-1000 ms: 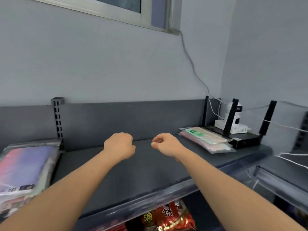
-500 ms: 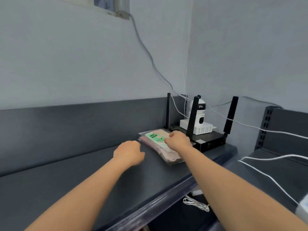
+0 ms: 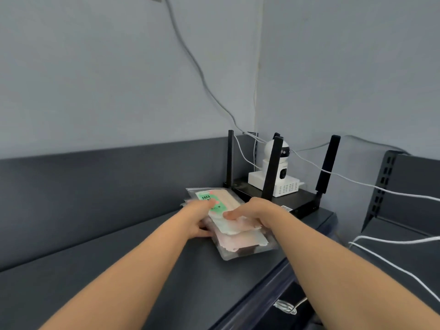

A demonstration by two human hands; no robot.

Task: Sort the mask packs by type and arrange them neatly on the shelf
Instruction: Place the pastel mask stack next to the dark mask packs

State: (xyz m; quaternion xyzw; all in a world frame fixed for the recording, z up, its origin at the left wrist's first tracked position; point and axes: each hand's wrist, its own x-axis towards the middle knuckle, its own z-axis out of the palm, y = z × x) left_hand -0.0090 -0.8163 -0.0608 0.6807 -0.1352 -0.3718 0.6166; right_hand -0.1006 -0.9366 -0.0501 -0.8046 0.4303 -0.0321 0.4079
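A small stack of clear mask packs (image 3: 240, 244) with pink masks inside lies on the dark shelf (image 3: 119, 270), right beside a black router. The top pack (image 3: 221, 201) carries a green "FACE" label. My left hand (image 3: 198, 217) grips the stack's left edge, thumb under the side and fingers on top. My right hand (image 3: 252, 211) rests on the top pack from the right, fingers pressing down on it. Both hands touch the stack; the packs lie flat on the shelf.
A black router (image 3: 285, 201) with upright antennas stands at the shelf's right end, and a white camera (image 3: 278, 172) sits on it. White cables (image 3: 392, 244) run along the wall and across the lower right shelf (image 3: 404, 234). A slotted shelf bracket (image 3: 381, 186) rises at right.
The view swung right, away from the pack pile at the left. Both hands travelled from mid-shelf to the stack by the router, where they now lie on it.
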